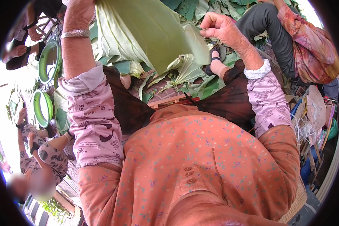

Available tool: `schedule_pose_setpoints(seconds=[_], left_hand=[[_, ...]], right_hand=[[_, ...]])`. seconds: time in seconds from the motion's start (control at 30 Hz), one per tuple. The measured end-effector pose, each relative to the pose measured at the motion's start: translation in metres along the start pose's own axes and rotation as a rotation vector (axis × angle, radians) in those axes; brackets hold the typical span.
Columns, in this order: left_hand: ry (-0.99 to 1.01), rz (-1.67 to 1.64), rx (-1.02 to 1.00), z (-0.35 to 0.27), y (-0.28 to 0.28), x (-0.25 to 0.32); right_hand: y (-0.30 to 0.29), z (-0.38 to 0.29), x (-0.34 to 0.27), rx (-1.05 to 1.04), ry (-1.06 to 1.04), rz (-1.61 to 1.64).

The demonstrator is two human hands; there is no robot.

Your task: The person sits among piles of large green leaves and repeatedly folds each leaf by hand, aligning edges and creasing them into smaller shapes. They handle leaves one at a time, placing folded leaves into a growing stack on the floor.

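Note:
A large pale green leaf [149, 31] with ribs, perhaps a lotus leaf, hangs in front of me at the top of the head view. My left hand [80, 14] is raised at the leaf's upper left edge; its fingers are cut off by the picture's rim. To the right, my right hand [221, 28] pinches a small dark green bit between thumb and forefinger, close beside the leaf's blurred right part. More leaves [189, 69] and torn green pieces lie below, on the paving around my feet.
A person in grey trousers [267, 25] sits at the upper right. Green plastic hoops or basins [43, 108] stand at the left, near other people [42, 147]. Tied bundles and plastic strips [310, 118] lie at the right. A reddish slatted piece [169, 101] is between my knees.

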State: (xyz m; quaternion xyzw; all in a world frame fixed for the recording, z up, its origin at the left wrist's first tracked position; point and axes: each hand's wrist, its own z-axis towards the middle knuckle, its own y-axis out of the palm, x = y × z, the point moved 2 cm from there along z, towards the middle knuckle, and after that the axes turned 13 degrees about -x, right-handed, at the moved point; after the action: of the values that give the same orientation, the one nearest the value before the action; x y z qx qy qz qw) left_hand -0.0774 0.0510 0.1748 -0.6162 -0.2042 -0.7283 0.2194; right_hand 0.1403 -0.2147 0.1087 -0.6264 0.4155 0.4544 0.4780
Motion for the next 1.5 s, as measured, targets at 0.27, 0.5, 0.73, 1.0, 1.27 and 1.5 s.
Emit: schedule_pose_setpoints(seconds=[0.27,0.5,0.73,1.0,1.27,1.5], left_hand=[[0.063,-0.371,0.041,0.022,-0.065,-0.042],[0.094,-0.018,0.052,-0.007,-0.018,0.013],[0.105,-0.023,0.094,-0.008,-0.018,0.018],[0.039,-0.010,0.095,-0.010,-0.008,0.016],[-0.015,0.014,-0.027,-0.002,0.010,0.003],[-0.037,0.048,-0.033,0.001,0.012,0.004]], right_hand=[[-0.003,0.002,0.014,-0.089,0.111,-0.047],[-0.007,-0.004,0.029,-0.113,0.262,-0.191],[-0.013,-0.017,0.105,-0.485,0.673,-0.743],[-0.015,0.004,0.047,-0.097,0.386,-0.639],[0.020,0.037,-0.030,0.082,-0.094,-0.091],[0.032,0.045,-0.031,0.150,-0.039,-0.224]])
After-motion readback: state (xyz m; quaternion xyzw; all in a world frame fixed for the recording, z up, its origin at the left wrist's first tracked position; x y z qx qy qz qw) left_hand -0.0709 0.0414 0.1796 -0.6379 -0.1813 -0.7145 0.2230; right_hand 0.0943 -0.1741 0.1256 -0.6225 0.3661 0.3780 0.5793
